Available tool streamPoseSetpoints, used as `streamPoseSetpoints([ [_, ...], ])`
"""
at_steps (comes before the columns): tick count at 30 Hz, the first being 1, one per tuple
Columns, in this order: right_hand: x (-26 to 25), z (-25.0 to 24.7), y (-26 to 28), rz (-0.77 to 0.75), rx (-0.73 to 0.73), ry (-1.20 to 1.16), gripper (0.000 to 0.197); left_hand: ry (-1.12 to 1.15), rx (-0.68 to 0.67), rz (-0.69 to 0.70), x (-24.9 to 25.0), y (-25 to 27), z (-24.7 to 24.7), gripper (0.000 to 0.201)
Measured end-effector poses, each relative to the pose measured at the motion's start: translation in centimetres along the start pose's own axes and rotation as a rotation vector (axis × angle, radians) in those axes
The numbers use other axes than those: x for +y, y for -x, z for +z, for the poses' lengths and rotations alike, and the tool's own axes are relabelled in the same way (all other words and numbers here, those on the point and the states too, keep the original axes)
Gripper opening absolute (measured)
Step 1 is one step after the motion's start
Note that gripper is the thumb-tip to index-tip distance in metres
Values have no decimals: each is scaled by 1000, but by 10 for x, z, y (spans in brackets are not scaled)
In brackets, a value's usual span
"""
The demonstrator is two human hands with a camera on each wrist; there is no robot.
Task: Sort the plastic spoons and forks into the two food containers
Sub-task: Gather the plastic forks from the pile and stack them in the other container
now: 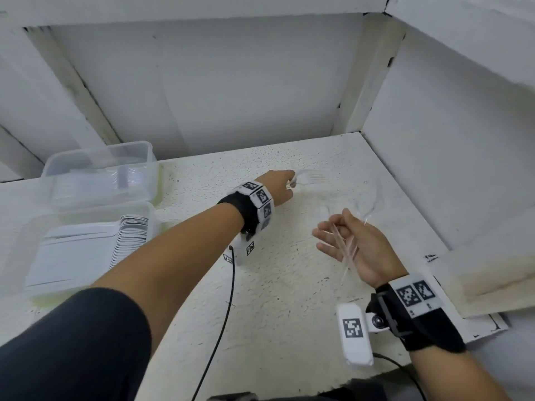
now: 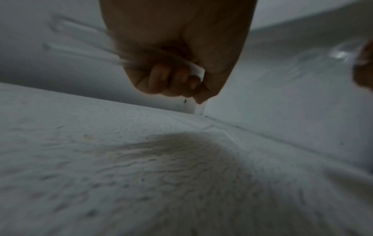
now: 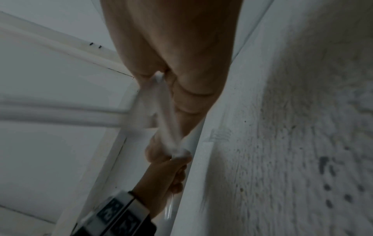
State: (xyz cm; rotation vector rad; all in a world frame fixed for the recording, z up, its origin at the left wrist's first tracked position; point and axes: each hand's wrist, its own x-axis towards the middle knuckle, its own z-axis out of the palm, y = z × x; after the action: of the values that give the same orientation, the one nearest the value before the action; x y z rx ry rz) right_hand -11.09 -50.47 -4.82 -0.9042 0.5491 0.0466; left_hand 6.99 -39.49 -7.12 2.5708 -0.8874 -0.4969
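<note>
My left hand (image 1: 289,183) is out over the middle of the white table, its fingers curled round the handles of clear plastic forks (image 1: 311,178) whose tines point right. The left wrist view shows that left hand (image 2: 175,79) as a fist, with the clear handles (image 2: 80,49) sticking out to the left. My right hand (image 1: 341,235) is palm up nearer me, holding a bundle of clear utensils (image 1: 348,253) across the palm; I cannot tell their type. The same bundle (image 3: 161,111) shows in the right wrist view. Two clear containers sit at the left: the far one (image 1: 144,169) and the near one (image 1: 31,227), both holding cutlery.
The textured white table (image 1: 275,299) is boxed in by white walls behind and on the right. A pale foam board (image 1: 492,276) lies at the right edge. A black cable (image 1: 224,316) hangs from my left wrist across the table's front.
</note>
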Motion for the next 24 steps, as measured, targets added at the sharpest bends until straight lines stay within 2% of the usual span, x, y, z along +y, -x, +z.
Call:
streamPoseSetpoints([
  [2, 0, -4, 1, -1, 65, 143, 13, -154, -64, 21, 5, -14, 2, 37],
  [4, 1, -9, 2, 5, 96, 283, 10, -275, -149, 35, 11, -23, 4, 49],
  [7, 4, -12, 2, 10, 131, 323, 14, -337, -222, 19, 15, -31, 6, 42],
  [10, 8, -11, 1, 33, 149, 293, 9, -343, -179, 23, 13, -29, 9, 26],
  [13, 10, -9, -1, 13, 156, 329, 14, -326, -131, 53, 6, -21, 8, 25],
  [16, 8, -2, -2, -52, 172, 364, 19, -158, -66, 54, 1, -2, -5, 18],
  [20, 3, 16, -2, -158, 160, 389, 20, 270, 28, 2, -2, 45, -24, 16],
  [24, 4, 44, -4, -276, 113, 566, 13, 625, 63, -76, -4, 102, -26, 14],
])
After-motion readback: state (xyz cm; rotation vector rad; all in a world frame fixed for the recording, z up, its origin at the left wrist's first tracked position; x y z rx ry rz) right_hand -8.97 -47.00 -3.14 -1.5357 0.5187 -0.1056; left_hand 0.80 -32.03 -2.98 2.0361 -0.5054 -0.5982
